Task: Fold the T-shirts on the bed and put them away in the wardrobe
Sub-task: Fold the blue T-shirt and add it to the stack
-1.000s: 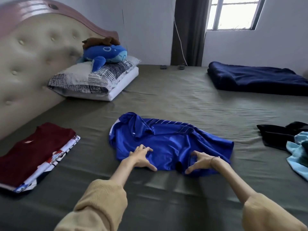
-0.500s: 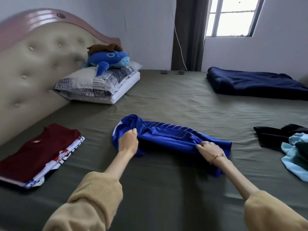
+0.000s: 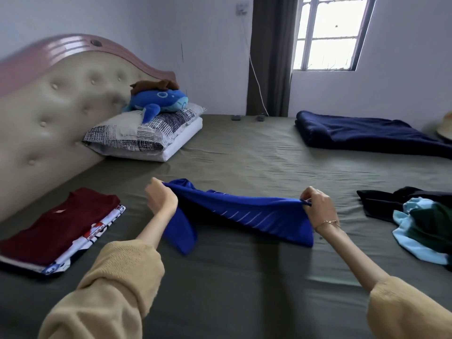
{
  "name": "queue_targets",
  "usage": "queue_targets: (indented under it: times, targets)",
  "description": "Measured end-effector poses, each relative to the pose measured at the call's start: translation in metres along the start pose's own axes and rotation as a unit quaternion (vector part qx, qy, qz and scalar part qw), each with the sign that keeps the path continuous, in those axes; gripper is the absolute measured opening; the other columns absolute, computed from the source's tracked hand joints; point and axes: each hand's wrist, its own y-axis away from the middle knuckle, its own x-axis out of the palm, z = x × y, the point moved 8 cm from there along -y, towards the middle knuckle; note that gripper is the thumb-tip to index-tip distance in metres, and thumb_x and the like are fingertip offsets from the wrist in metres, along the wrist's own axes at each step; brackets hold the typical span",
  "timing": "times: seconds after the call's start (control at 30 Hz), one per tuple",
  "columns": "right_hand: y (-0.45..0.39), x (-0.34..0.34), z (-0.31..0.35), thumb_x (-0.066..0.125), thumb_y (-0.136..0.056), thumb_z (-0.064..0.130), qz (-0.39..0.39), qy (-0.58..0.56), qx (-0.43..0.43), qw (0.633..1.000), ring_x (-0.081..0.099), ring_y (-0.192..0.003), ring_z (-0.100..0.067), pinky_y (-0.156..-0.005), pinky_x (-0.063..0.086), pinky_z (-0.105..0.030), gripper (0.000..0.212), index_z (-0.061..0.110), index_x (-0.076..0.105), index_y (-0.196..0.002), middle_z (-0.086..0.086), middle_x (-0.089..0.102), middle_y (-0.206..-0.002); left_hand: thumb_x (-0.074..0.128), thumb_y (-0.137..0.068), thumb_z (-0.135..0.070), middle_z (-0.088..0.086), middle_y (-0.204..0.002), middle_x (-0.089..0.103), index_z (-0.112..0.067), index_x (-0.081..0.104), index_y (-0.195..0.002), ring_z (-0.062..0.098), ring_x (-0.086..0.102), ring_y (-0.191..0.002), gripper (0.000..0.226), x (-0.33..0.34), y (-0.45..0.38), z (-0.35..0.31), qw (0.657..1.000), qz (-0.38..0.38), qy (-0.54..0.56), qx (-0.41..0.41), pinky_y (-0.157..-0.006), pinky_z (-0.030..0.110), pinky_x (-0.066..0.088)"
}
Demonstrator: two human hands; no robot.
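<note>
At the centre of the view a blue T-shirt (image 3: 244,214) is stretched between two hands above the olive-green bed (image 3: 244,285). The left hand (image 3: 161,201), at about 9 o'clock from the shirt's middle, has its fingers curled round one end of the cloth; the right hand (image 3: 318,206), at about 3 o'clock, pinches the other end between thumb and fingers. The shirt sags between them, and a sleeve (image 3: 182,233) hangs down below the left hand towards the sheet; whether its tip touches the bed cannot be told. A thin bracelet (image 3: 327,222) circles the right wrist, and both arms wear tan sleeves (image 3: 117,285).

At 9 o'clock from the shirt, near the bed's edge, a stack of folded T-shirts (image 3: 63,231) lies with a dark red one on top. At 3 o'clock, well apart, a heap of unfolded clothes (image 3: 415,216) in black, light blue and dark green rests on the sheet. At 11 o'clock two pillows (image 3: 146,135) lie against the padded headboard (image 3: 49,111), with a blue plush toy (image 3: 159,101) on them. At 1 o'clock lies a folded navy blanket (image 3: 367,135).
</note>
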Motion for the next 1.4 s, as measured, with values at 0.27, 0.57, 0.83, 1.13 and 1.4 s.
queue_targets:
  times: [0.27,0.57,0.83,1.13,1.4]
  targets:
    - [0.007,0.000,0.011,0.059,-0.088,0.009,-0.012,0.033,0.041,0.999,0.058,-0.090,-0.036,-0.071,0.040,-0.031,0.017,0.007,0.070,-0.101,-0.016,0.053,-0.105,0.038,-0.095,-0.001,0.021,-0.118,0.060,-0.001,0.062,-0.113,0.035,0.051,-0.115,0.030,-0.007,0.001,0.010,0.997,0.034,-0.072,-0.025,-0.092,0.041,0.041]
    - [-0.001,0.026,0.058,0.049,-0.094,0.020,-0.021,0.050,0.085,0.995,0.058,-0.104,-0.037,-0.079,0.044,-0.036,0.024,0.015,0.066,-0.110,-0.018,0.062,-0.111,0.043,-0.098,-0.019,0.018,-0.116,0.062,-0.008,0.063,-0.109,0.036,0.058,-0.109,0.025,0.000,-0.003,0.007,0.993,0.039,-0.103,-0.035,-0.086,0.039,0.045]
    - [-0.047,0.047,0.072,0.030,-0.101,0.022,-0.042,-0.171,0.179,0.968,0.060,-0.090,-0.041,-0.064,0.037,-0.032,0.026,0.005,0.047,-0.110,-0.027,0.063,-0.096,0.036,-0.099,-0.013,0.025,-0.110,0.061,-0.003,0.055,-0.107,0.040,0.055,-0.105,0.024,0.017,-0.037,-0.025,0.999,0.014,0.021,-0.046,-0.083,0.043,0.041]
    - [-0.082,-0.034,0.125,0.029,-0.101,0.013,-0.132,-0.252,0.254,0.925,0.050,-0.077,-0.031,-0.058,0.024,-0.029,0.027,-0.004,0.038,-0.120,-0.026,0.058,-0.102,0.035,-0.100,-0.015,0.021,-0.111,0.060,-0.006,0.050,-0.113,0.037,0.059,-0.102,0.022,-0.010,-0.075,-0.105,0.983,0.033,0.120,-0.133,-0.080,0.041,0.045]
    - [-0.116,-0.113,0.115,0.029,-0.099,0.008,-0.177,-0.178,0.393,0.884,0.051,-0.108,-0.035,-0.083,0.036,-0.039,0.030,-0.001,0.047,-0.121,-0.021,0.051,-0.127,0.034,-0.101,-0.017,0.019,-0.123,0.058,-0.010,0.049,-0.122,0.035,0.056,-0.110,0.026,-0.033,-0.104,-0.170,0.972,0.066,0.099,-0.204,-0.080,0.039,0.042]
